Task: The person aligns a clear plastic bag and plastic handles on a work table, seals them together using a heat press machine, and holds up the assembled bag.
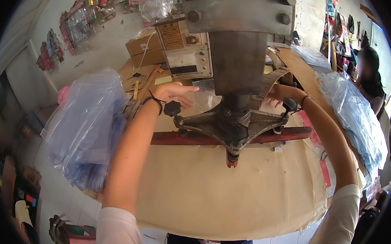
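My left hand reaches past the left side of a press machine's dark metal head. Its fingers are stretched out, slightly blurred, beside a clear plastic sheet lying behind the head. On the other side, my right hand is partly hidden by the machine; its visible fingers hang loosely apart with nothing seen in them. Whether either hand touches the sheet, I cannot tell. Below the head, a long red-brown bar crosses over the tan-covered worktable.
A thick stack of clear bluish plastic stands at the left. More plastic sheets pile up at the right. Behind the press sit a control box and a cardboard box. Another person is at the far right.
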`<state>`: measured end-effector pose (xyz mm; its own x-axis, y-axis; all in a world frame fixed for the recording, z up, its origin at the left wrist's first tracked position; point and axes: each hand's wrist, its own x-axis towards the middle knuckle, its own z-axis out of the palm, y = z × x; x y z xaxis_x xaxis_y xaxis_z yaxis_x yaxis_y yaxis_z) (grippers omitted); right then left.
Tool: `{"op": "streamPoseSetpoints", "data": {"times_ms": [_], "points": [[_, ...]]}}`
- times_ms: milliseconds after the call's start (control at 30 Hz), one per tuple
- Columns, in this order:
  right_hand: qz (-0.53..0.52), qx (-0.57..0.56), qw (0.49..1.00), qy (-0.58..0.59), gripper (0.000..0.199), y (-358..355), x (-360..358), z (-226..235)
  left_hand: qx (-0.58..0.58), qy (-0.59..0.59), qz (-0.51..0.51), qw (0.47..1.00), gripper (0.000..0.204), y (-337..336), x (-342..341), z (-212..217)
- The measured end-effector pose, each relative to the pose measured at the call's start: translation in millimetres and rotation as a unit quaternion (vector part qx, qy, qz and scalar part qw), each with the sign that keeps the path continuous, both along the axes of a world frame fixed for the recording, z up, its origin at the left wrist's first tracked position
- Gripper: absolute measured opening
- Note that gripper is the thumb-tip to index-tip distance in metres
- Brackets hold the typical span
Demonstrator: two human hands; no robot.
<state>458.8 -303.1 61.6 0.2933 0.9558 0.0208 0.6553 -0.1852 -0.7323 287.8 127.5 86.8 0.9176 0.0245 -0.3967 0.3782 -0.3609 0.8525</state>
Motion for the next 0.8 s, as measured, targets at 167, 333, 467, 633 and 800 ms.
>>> {"op": "streamPoseSetpoints", "data": {"times_ms": [167,333,467,633,800], "points": [[-0.218,-0.117,0.969,0.008,0.041,4,-50,47,-0.104,-0.022,-0.036,0.994,0.047,-17,7,11],[-0.198,-0.089,0.974,-0.057,0.040,-12,-29,43,-0.124,-0.010,-0.083,0.989,0.049,-23,-5,29],[-0.200,-0.136,0.969,-0.054,0.055,-9,-29,48,-0.131,-0.063,-0.120,0.982,0.056,-18,-16,39],[-0.261,-0.126,0.954,-0.075,0.055,-9,-36,46,0.048,-0.122,-0.099,0.986,0.056,-35,-2,47],[-0.268,-0.155,0.948,-0.076,0.039,-1,-45,47,0.252,-0.115,-0.030,0.961,0.034,-46,21,21]]}}
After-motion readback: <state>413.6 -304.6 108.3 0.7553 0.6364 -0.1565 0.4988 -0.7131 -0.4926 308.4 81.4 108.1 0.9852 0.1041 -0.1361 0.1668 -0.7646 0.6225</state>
